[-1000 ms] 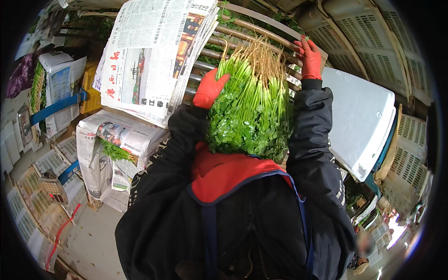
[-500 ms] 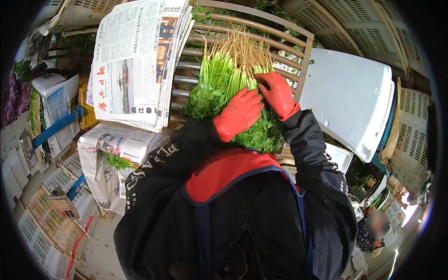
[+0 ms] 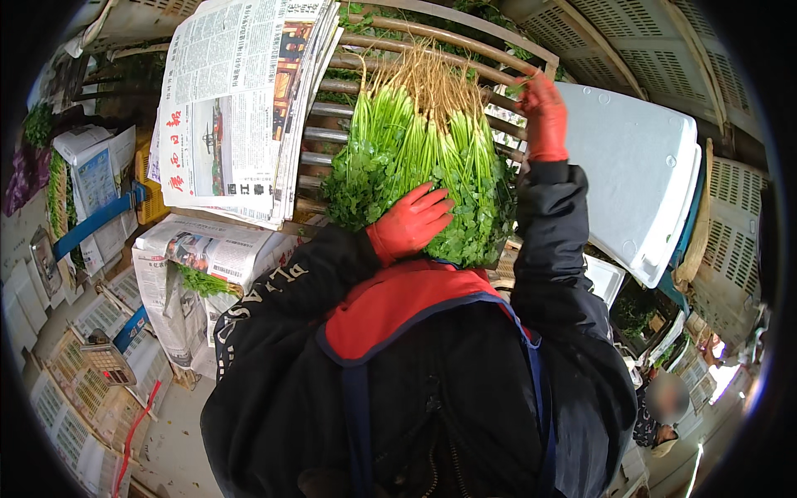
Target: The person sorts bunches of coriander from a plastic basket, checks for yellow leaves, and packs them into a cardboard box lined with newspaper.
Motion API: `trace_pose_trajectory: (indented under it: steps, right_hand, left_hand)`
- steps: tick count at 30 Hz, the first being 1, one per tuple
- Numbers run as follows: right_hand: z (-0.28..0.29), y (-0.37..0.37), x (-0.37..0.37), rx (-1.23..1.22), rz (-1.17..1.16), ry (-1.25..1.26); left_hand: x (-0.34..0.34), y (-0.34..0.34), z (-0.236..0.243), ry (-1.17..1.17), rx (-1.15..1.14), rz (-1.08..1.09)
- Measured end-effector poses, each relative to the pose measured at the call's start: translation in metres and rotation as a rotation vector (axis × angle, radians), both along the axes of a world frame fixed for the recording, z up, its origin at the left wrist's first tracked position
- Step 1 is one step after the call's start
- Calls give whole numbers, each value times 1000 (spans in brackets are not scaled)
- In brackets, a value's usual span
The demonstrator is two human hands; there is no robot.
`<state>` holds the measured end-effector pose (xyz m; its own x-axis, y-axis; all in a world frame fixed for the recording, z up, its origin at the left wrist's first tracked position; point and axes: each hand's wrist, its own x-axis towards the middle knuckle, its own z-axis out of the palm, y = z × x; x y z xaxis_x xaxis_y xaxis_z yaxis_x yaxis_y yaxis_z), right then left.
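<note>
A broad bunch of leafy green herbs (image 3: 440,158), looking like coriander or celery, lies spread with its pale stems and thin brown roots (image 3: 432,79) pointing away from me. My left hand (image 3: 411,222), in a red rubber glove, rests on the near leaves with its fingers stretched out. My right hand (image 3: 544,116), gloved the same way, is raised beyond the bunch's right side, over the far right corner of the slatted rack (image 3: 328,133). Its fingers are bent together, with a bit of green leaf at the tips.
A thick stack of newspapers (image 3: 241,108) lies left of the herbs. Below it is a newspaper-wrapped bundle (image 3: 207,257) with greens showing. A white foam lid or box (image 3: 631,166) stands to the right. Another person (image 3: 656,415) is at the lower right.
My right hand has left the stems and moved right and away to the rack's corner. My left hand has slid back toward me, onto the leaves.
</note>
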<state>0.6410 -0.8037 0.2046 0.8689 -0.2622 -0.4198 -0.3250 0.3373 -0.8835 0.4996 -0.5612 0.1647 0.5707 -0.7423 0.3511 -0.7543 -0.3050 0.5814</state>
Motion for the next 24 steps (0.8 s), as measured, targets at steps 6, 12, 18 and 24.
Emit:
trace_pose_trajectory:
  steps: [6,12,18,24]
  right_hand:
    - [26,47,-67,-784,706,-49]
    - [-24,65,-103,-1178,570,-268]
    - [-34,86,-102,-1216,436,-190]
    - [-5,68,-65,-797,540,6]
  left_hand:
    - [3,16,-9,-7,0,91]
    - [4,27,-8,8,-1,133]
    - [2,24,-22,-13,-47,79]
    - [-2,25,-27,-18,-43,94]
